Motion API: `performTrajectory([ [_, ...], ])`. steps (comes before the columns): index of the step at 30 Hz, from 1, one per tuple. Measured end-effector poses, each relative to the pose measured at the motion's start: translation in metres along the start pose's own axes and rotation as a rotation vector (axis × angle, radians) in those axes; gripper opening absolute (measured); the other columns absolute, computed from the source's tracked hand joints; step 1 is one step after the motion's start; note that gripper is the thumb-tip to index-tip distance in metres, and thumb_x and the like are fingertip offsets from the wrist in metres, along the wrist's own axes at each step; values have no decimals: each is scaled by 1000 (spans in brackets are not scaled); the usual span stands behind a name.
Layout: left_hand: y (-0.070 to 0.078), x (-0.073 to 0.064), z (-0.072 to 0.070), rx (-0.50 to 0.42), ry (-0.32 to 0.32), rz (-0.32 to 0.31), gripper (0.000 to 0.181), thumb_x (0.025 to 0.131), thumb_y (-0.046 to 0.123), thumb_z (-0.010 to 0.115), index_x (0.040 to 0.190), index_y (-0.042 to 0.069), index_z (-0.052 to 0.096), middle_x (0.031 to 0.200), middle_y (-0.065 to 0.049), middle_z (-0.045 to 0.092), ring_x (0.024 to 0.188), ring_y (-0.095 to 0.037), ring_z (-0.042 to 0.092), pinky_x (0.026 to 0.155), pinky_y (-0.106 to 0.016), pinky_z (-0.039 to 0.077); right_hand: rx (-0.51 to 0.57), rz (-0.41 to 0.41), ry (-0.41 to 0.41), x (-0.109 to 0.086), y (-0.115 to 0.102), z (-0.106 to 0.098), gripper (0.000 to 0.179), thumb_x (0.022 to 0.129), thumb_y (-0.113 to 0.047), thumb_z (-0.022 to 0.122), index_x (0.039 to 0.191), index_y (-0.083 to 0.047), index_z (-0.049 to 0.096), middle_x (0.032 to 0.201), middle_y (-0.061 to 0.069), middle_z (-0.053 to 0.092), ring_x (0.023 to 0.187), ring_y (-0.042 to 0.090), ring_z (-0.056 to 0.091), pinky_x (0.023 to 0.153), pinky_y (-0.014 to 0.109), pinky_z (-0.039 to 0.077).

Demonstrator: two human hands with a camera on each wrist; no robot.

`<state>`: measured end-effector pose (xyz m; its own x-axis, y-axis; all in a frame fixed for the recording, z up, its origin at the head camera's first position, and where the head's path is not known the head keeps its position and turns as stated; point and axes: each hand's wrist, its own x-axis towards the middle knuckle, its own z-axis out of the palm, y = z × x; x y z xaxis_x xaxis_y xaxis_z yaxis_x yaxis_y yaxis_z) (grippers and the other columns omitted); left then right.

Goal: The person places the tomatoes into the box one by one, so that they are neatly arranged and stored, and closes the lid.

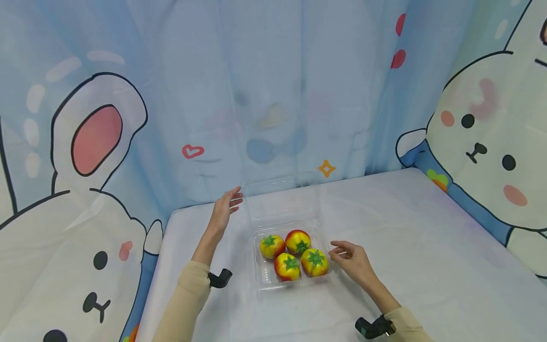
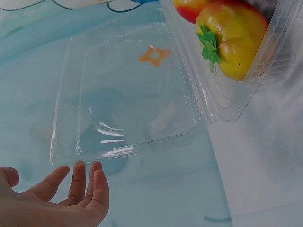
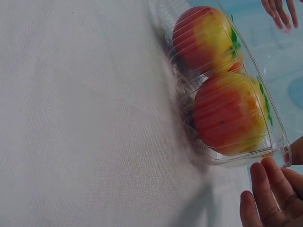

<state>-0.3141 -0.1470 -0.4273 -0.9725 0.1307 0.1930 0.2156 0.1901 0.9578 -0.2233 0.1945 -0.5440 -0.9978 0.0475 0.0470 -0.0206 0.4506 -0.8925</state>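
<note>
A hinged clear plastic container [image 1: 266, 284] lies on the white table with its lid [image 1: 282, 209] raised back towards the curtain. Inside its base are several red-and-yellow toy fruits [image 1: 315, 262] with green leafy tops, looking like tomatoes or persimmons. Left of the lid is my left hand [image 1: 223, 209], fingers spread and holding nothing; in the left wrist view its fingertips are close to the lid's edge. My right hand [image 1: 353, 263] is at the base's right side with loosely bent fingers. In the right wrist view its fingertips [image 3: 267, 163] meet or nearly meet the rim's corner.
A white cloth [image 1: 410, 247] covers the table around the container. Behind it hangs a blue curtain [image 1: 273, 95] with cartoon rabbits printed at both sides. A black wrist camera [image 1: 220, 278] is strapped to the left forearm, another [image 1: 373, 327] to the right.
</note>
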Motion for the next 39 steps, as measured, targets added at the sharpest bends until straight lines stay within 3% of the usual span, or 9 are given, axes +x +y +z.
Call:
performTrajectory([
  [9, 2, -16, -2, 0, -37, 21, 53, 109, 31, 25, 145, -3, 43, 137, -26, 51, 130, -40, 48, 107, -53, 39, -8, 36, -9, -1, -2, 0, 37, 94, -12, 64, 127, 5, 61, 100, 13, 68, 89, 28, 68, 72, 20, 54],
  [19, 1, -36, -1, -11, -34, 59, 51, 109, 27, 26, 145, -5, 41, 139, -30, 48, 131, -46, 44, 107, -56, 39, 9, 44, -18, -1, -3, 1, 38, 96, -13, 62, 129, 5, 58, 102, 16, 67, 88, 29, 70, 77, 32, 58],
  [31, -2, -55, 7, -1, -29, 120, 47, 109, 24, 28, 144, -3, 43, 139, -29, 48, 132, -45, 44, 108, -58, 37, -4, 41, -13, -3, 0, 1, 39, 95, -14, 63, 129, 3, 59, 103, 15, 68, 86, 27, 69, 70, 19, 54],
  [35, -4, -67, 10, 37, -10, 149, 45, 108, 22, 29, 143, -2, 45, 144, -26, 45, 134, -42, 43, 108, -57, 36, 0, 41, -9, -4, 0, 1, 38, 95, -14, 63, 129, 3, 59, 102, 15, 68, 86, 27, 69, 71, 20, 55],
  [39, -10, -81, 12, 41, -2, 136, 45, 109, 23, 29, 142, -2, 46, 148, -22, 43, 136, -41, 41, 109, -57, 35, -3, 40, -6, -4, 0, 1, 38, 95, -15, 63, 128, 4, 59, 101, 15, 68, 85, 27, 69, 70, 19, 54],
])
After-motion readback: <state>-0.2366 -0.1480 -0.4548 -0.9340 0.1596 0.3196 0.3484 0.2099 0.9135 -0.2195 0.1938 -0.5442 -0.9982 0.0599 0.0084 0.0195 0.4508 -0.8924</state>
